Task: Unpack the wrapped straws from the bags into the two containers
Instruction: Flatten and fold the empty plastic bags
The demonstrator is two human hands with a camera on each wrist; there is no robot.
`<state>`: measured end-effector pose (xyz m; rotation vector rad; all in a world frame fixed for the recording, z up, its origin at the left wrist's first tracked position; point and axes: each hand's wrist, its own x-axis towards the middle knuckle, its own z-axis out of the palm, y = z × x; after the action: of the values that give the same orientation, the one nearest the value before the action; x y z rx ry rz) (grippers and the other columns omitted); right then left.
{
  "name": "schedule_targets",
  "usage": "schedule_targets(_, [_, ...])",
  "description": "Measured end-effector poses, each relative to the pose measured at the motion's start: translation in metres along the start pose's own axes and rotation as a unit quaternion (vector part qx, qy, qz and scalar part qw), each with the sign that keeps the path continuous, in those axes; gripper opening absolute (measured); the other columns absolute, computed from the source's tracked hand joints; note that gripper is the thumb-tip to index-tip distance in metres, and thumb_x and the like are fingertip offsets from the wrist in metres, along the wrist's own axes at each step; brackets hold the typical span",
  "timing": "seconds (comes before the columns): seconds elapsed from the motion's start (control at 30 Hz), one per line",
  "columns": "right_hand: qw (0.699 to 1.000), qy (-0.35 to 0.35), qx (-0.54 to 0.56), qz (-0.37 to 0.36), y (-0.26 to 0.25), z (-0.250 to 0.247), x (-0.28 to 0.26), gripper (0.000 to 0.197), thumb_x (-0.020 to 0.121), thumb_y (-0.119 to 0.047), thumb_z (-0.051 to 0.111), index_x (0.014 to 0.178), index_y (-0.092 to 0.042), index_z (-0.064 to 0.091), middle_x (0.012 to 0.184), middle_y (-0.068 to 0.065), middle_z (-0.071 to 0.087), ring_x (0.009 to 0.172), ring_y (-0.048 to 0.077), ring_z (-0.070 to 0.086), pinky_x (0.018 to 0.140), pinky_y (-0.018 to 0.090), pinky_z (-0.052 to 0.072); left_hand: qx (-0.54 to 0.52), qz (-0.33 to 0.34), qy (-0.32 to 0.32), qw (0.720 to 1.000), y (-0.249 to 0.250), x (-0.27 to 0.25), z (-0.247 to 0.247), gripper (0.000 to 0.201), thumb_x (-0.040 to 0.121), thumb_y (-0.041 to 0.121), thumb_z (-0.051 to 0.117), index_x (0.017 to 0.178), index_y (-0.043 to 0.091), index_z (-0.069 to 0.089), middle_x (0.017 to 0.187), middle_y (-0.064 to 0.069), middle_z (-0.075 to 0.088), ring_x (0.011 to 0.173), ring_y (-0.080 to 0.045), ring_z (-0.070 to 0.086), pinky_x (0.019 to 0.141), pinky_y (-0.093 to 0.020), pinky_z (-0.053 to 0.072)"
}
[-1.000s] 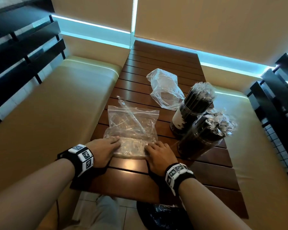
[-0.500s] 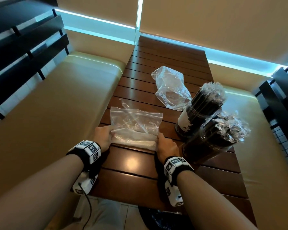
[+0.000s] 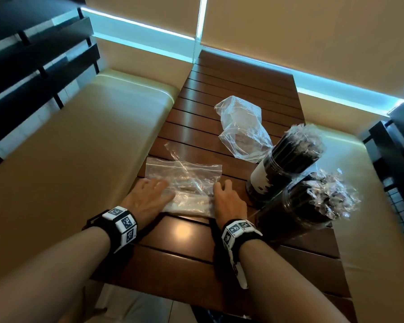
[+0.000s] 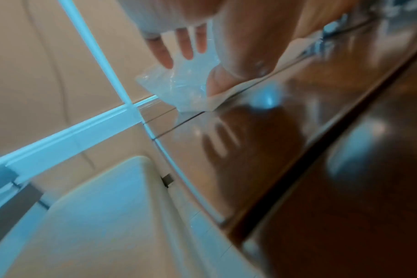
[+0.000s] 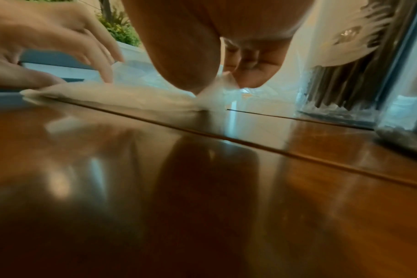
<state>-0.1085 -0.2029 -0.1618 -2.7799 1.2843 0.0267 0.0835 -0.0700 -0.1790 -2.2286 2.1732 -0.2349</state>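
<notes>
A clear zip bag point(image 3: 187, 180) lies flat on the wooden table point(image 3: 184, 231), its near end folded over. My left hand point(image 3: 147, 197) rests on the bag's left side, fingers point(image 4: 186, 47) straight and spread, thumb pressing the fold point(image 4: 210, 99). My right hand point(image 3: 226, 199) is at the bag's right edge; in the right wrist view its thumb and a curled finger pinch the plastic point(image 5: 226, 82). Two clear containers packed with black wrapped straws stand to the right, one farther point(image 3: 287, 159) and one nearer point(image 3: 306, 206). Nothing shows inside the bag.
A second, crumpled clear bag point(image 3: 240, 129) lies farther back on the table, beside the far container. Beige padded benches point(image 3: 91, 141) run along both sides of the table. The nearer container stands close to my right wrist.
Both hands lay flat on the bag's near end, then gripped and folded it over. Now the left hand is flat on the fold again and the bag looks shorter.
</notes>
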Motion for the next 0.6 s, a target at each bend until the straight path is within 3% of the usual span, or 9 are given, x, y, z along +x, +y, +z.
schedule_targets(0.07, [0.997,0.045,-0.044,-0.054,-0.002,0.004,0.0,0.02,0.078,-0.016,0.066,0.097,-0.014,0.063,0.102,0.008,0.056,0.085,0.029,0.056,0.062,0.037,0.043,0.024,0.093,-0.014,0.995,-0.001,-0.005,0.002,0.04,0.068,0.016,0.066,0.108,0.018,0.065,0.116,-0.008,0.064,0.099,-0.025,0.064,0.082,-0.039,0.053])
schedule_targets(0.1, [0.992,0.06,-0.059,-0.091,-0.003,0.008,0.0,0.016,0.079,-0.02,0.064,0.095,-0.016,0.065,0.1,0.006,0.059,0.086,0.028,0.056,0.068,0.038,0.043,-0.004,0.1,-0.031,0.994,-0.001,-0.009,0.003,0.046,0.066,0.017,0.068,0.112,0.016,0.065,0.117,-0.008,0.065,0.099,-0.023,0.066,0.082,-0.036,0.055])
schedule_targets(0.17, [0.984,0.031,-0.051,-0.17,-0.002,0.018,-0.006,0.028,0.088,-0.028,0.05,0.11,-0.018,0.064,0.113,0.004,0.062,0.103,0.027,0.056,0.087,0.04,0.041,-0.092,0.07,-0.077,0.99,0.001,-0.015,0.004,0.063,0.07,0.021,0.064,0.132,0.012,0.054,0.137,-0.012,0.055,0.117,-0.027,0.06,0.093,-0.035,0.051])
schedule_targets(0.23, [0.977,-0.045,-0.011,-0.209,-0.002,0.024,-0.017,0.053,0.095,-0.041,0.035,0.141,-0.017,0.043,0.143,0.008,0.047,0.133,0.028,0.041,0.109,0.043,0.029,-0.121,0.028,-0.147,0.981,0.005,-0.018,0.002,0.069,0.089,0.039,0.034,0.152,0.014,0.024,0.16,-0.013,0.021,0.145,-0.028,0.028,0.114,-0.043,0.029])
schedule_targets(0.3, [0.971,-0.105,-0.002,-0.214,-0.002,0.027,-0.026,0.068,0.096,-0.054,0.024,0.155,-0.02,0.014,0.161,0.009,0.015,0.148,0.029,0.012,0.119,0.045,0.012,-0.1,0.009,-0.202,0.974,0.01,-0.019,0.001,0.072,0.092,0.051,0.012,0.155,0.017,0.003,0.163,-0.01,-0.003,0.15,-0.026,0.004,0.12,-0.048,0.01])
schedule_targets(0.37, [0.971,-0.111,-0.016,-0.21,-0.004,0.031,-0.027,0.064,0.1,-0.048,0.022,0.156,-0.019,0.006,0.163,0.011,0.005,0.149,0.03,0.004,0.12,0.045,0.006,-0.078,-0.004,-0.22,0.972,0.014,-0.015,0.002,0.064,0.1,0.043,0.016,0.155,0.017,-0.003,0.162,-0.009,-0.01,0.151,-0.025,-0.002,0.121,-0.05,0.007])
schedule_targets(0.5, [0.966,-0.119,-0.022,-0.23,-0.005,0.027,-0.02,0.06,0.097,-0.027,0.012,0.153,-0.007,0.02,0.159,0.016,0.02,0.147,0.033,0.018,0.118,0.044,0.021,-0.073,-0.017,-0.24,0.968,0.015,-0.006,-0.007,0.06,0.103,0.032,0.026,0.155,0.014,0.002,0.163,-0.01,-0.004,0.151,-0.024,0.002,0.121,-0.049,0.012])
schedule_targets(0.53, [0.967,-0.113,-0.004,-0.228,-0.005,0.024,-0.02,0.053,0.099,-0.022,0.021,0.148,-0.006,0.031,0.155,0.015,0.03,0.143,0.032,0.028,0.113,0.042,0.031,-0.077,-0.021,-0.235,0.969,0.015,-0.004,-0.012,0.06,0.103,0.033,0.029,0.155,0.013,0.007,0.163,-0.01,0.001,0.15,-0.024,0.008,0.12,-0.047,0.017])
schedule_targets(0.6, [0.974,-0.068,0.051,-0.21,-0.006,0.015,-0.021,0.029,0.101,-0.021,0.038,0.124,-0.01,0.051,0.128,0.01,0.056,0.116,0.03,0.055,0.086,0.037,0.047,-0.082,-0.026,-0.197,0.977,0.016,-0.002,-0.019,0.053,0.101,0.025,0.039,0.151,0.013,0.024,0.16,-0.009,0.019,0.145,-0.025,0.027,0.111,-0.04,0.032])
